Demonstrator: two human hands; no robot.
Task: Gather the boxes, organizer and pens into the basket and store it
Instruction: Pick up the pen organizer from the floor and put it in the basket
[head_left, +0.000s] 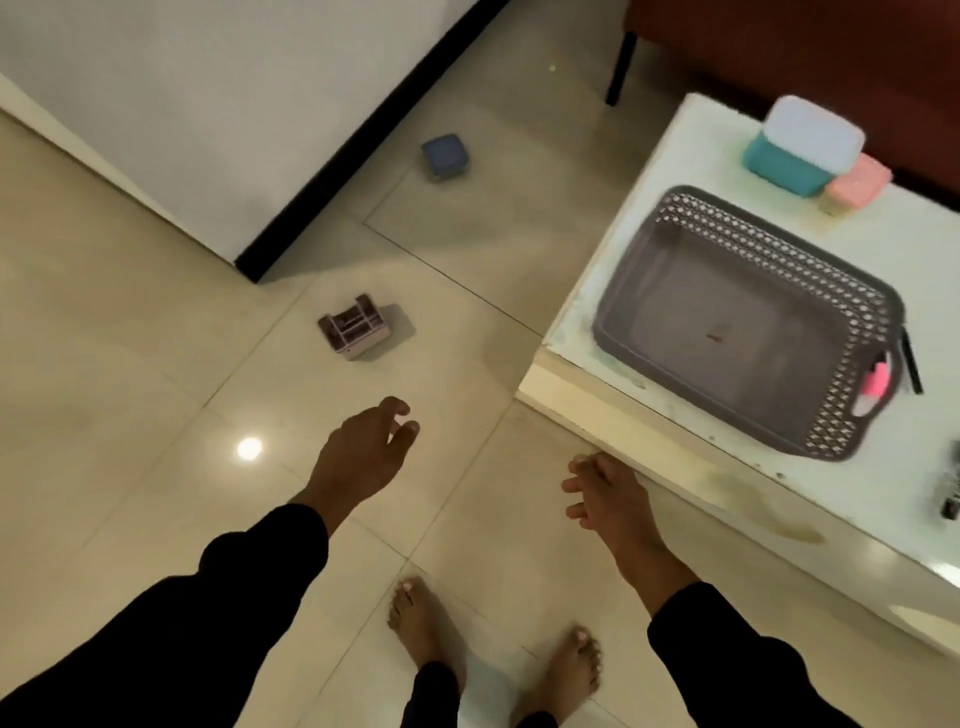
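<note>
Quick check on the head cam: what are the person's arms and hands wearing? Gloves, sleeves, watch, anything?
Both arms are in long, plain black sleeves that end at the wrists. The left hand and right hand are bare: no gloves, and no rings, watch or bands show on the fingers or wrists. No markings or logos are visible on the fabric. The frame is slightly blurred, so fine detail is uncertain.

Small dark items (951, 486) cut off by the right edge; pens (878, 378) blurred beside the basket (727, 317)
</note>
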